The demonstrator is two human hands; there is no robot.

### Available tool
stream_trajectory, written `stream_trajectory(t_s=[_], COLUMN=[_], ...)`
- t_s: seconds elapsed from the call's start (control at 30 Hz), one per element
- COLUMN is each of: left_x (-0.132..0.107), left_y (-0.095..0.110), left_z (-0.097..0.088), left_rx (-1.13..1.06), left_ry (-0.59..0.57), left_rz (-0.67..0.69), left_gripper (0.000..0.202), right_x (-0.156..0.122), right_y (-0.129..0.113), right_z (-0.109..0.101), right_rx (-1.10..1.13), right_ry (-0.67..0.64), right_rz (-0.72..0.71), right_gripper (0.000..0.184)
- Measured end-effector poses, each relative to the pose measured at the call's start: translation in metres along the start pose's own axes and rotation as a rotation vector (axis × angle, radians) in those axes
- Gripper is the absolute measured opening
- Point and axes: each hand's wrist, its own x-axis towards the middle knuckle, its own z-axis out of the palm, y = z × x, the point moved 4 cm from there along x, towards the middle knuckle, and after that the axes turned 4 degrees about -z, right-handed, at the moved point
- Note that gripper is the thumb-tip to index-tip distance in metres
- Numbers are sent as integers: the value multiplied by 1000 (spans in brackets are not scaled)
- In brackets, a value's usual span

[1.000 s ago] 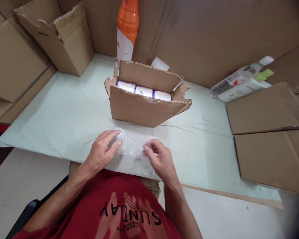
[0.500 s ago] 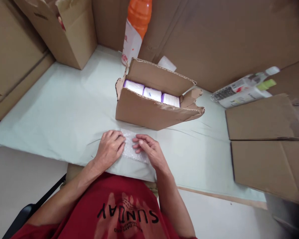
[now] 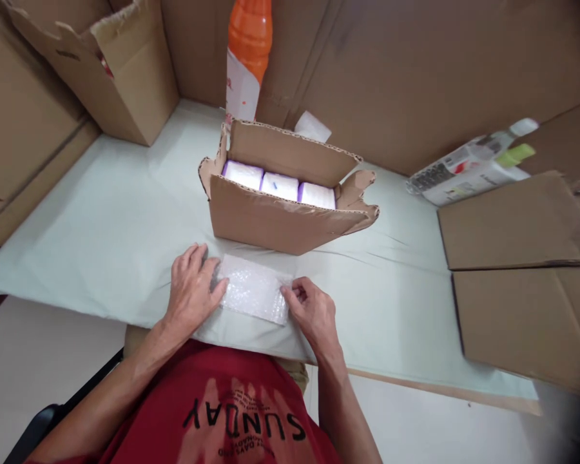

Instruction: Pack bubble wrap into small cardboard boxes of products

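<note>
Hands have moved apart over the last half second: right hand (image 3: 314, 312) was over the middle of the bubble wrap (image 3: 254, 290), now it's at the right end, thumb and fingertips narrow, looks like a pinch on the edge. Left hand (image 3: 191, 287) has fingers loosely spread at the left end, thumb touching, no grip visible. Wrap lies flat on the tabletop (image 3: 125, 225), between the hands and in front of the open cardboard box (image 3: 261, 219) holding white packs (image 3: 280, 187). Net effect: most of the wrap is uncovered, likely easier to handle from the right end.
</note>
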Motion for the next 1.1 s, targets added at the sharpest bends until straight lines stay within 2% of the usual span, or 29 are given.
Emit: stream_trajectory(t_s=[0.1,0.17,0.27,0.33,0.4,0.5,0.57,0.6,0.63,0.7,0.77,0.83,0.93,1.03,1.1], left_x=[-5,-10,-12,-4,14,61,101,122,144,182,206,218,221,220,217], left_y=[7,14,26,36,49,68,76,79,81,80,77,77,80,83,82], left_z=[0,-4,-26,-54,-90,-138,-156,-159,-157,-145,-130,-118,-108,-102,-102], left_rx=[-64,-192,-395,-412,-338,-211,-175,-161,-142,-76,33,183,342,377,406], left_ry=[1,-4,11,98,238,460,552,514,423,168,-71,-247,-410,-474,-481], left_rz=[9,11,20,70,167,306,363,367,353,270,187,154,163,181,181], left_gripper=[9,10,11,17,29,45,48,50,50,47,38,28,22,23,22], right_x=[-2,-7,-14,-14,-7,21,50,67,85,119,143,154,155,156,155], right_y=[-1,-1,-7,-18,-34,-65,-86,-96,-104,-115,-118,-119,-122,-126,-127], right_z=[1,-3,-21,-45,-78,-136,-168,-178,-184,-184,-175,-161,-144,-136,-136], right_rx=[142,263,400,457,505,522,460,416,368,242,53,-173,-471,-657,-732], right_ry=[21,39,59,83,143,372,541,574,564,447,292,139,-71,-199,-215], right_rz=[-73,-136,-253,-347,-439,-576,-671,-711,-729,-702,-616,-539,-484,-459,-452], right_gripper=[24,21,13,12,11,16,19,20,19,15,10,8,8,6,5])
